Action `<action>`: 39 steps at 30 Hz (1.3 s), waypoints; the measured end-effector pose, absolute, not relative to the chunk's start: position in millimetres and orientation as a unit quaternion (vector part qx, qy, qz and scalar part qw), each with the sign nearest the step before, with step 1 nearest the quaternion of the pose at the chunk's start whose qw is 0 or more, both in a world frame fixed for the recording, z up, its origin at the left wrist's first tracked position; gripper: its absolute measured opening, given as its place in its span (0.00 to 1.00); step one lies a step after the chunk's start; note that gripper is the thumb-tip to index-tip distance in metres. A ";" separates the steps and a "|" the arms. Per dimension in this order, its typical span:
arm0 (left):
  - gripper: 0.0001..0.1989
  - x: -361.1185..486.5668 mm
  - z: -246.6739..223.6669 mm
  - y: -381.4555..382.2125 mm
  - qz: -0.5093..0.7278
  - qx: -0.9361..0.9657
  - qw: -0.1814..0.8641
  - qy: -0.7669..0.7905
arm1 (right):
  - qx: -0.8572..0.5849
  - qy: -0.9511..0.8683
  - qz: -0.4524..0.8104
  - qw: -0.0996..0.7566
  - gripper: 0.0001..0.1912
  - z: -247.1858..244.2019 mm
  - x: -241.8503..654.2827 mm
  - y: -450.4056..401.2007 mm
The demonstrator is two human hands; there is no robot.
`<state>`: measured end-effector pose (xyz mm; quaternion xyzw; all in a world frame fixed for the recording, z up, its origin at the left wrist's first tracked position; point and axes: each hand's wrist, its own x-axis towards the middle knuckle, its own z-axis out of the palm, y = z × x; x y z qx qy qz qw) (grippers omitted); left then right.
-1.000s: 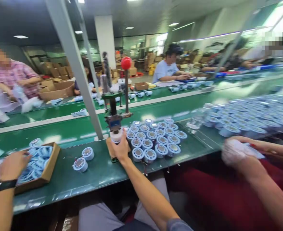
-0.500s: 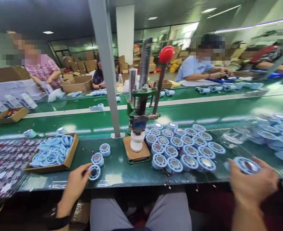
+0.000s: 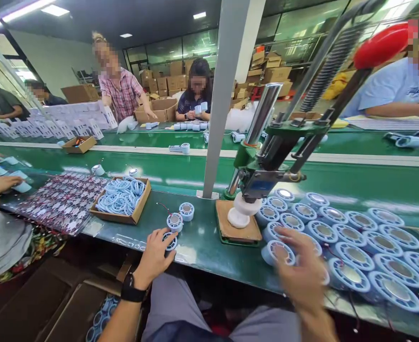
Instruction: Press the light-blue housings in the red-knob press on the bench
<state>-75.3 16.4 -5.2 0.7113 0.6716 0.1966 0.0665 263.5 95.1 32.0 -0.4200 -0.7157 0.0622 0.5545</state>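
Observation:
My left hand [image 3: 157, 251] is curled over a light-blue round housing [image 3: 170, 241] near the bench's front edge, thumb on one side and fingers on the other. Just behind it stand two more such housings, one being a wired housing [image 3: 174, 222] with a silver disc on top. My right hand [image 3: 300, 266] is smeared by motion above the front left of the grouped blue housings [image 3: 348, 274]. Its fingertips overlap a housing [image 3: 278, 252], and whether they grip anything is unclear. Between my hands stands a hand press [image 3: 262, 183] with white round pads over a brown board [image 3: 225, 223].
A cardboard box [image 3: 138, 213] of light-blue rings stands left, beside rows of wired small boards [image 3: 63, 194]. A grey post [image 3: 223, 95] rises behind the bench. A green conveyor [image 3: 159, 166] runs across, with co-workers beyond it. Another person's hand [image 3: 3, 183] is at far left.
The view has swung left and closer to the press. My right hand has moved left from the far right, where it held a blue housing, to the group beside the press. My left hand stays at its housing.

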 end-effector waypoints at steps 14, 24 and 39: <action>0.27 -85.6 -15.3 15.2 0.270 0.675 0.114 0.677 | -0.409 -0.839 0.204 0.295 0.12 -10.7 105.9 123.3; 0.38 -48.9 -5.8 34.5 0.229 0.733 0.149 0.623 | -0.382 -0.795 0.258 0.394 0.23 -34.4 188.4 67.3; 0.35 -0.7 22.8 55.0 0.387 0.682 0.225 0.578 | -0.441 -0.701 0.254 0.500 0.28 -52.6 152.3 78.0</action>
